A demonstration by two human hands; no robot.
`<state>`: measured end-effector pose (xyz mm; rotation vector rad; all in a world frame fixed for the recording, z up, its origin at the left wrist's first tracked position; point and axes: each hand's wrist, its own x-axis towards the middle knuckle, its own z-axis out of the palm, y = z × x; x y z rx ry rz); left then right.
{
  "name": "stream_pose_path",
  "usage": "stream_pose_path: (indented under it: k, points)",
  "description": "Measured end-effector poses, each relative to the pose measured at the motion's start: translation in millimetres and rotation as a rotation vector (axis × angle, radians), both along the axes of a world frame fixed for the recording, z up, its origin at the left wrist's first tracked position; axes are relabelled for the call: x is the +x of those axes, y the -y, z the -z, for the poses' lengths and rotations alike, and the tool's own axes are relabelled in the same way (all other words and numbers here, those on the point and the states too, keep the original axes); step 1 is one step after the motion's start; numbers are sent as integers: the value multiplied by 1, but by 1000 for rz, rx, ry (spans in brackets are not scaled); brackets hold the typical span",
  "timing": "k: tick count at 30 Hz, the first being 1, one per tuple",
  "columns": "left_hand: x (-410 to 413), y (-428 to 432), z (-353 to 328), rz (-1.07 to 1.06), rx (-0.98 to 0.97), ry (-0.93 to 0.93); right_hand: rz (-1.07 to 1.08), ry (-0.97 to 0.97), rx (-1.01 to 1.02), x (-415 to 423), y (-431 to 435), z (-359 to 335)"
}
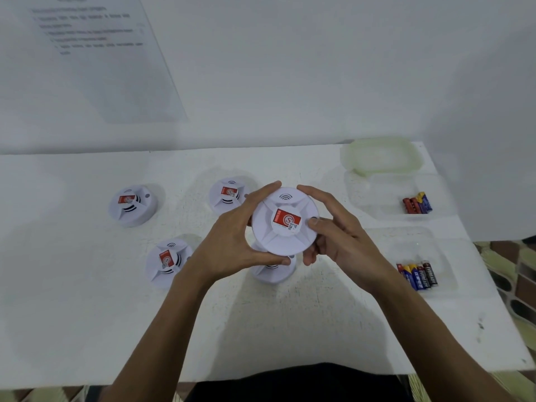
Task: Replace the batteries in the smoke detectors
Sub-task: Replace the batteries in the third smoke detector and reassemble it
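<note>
A person's left hand [232,239] and right hand [336,236] grip a white smoke detector [285,221], red label up, above a white table [87,314], fingers curled round its 9 and 3 o'clock edges. Around it on the table lie a partly hidden detector [272,272] at 6 o'clock, a near-left detector [168,262] at 8, a far-left detector [133,206] at 9 and a back detector [229,195] at 10. Far batteries [417,203] lie in a clear tray [374,195] at 3 o'clock, near batteries [417,275] in a second tray [443,250] at 4.
</note>
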<state>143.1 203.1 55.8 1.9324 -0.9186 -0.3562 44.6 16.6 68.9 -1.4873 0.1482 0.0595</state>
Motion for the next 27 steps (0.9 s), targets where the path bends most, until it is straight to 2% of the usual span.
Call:
stream_pose_path:
  k: [7, 11, 15, 27]
  points:
    - [3, 1, -2, -12, 0, 11, -1, -4, 0, 4, 1, 1]
    - [2, 1, -5, -16, -11, -79, -4, -6, 8, 6, 1, 2]
    - [4, 1, -3, -25, 15, -15, -8, -15, 12, 6, 1, 3]
    - [5, 2, -2, -28, 7, -57, -21, -41, -36, 8, 1, 1]
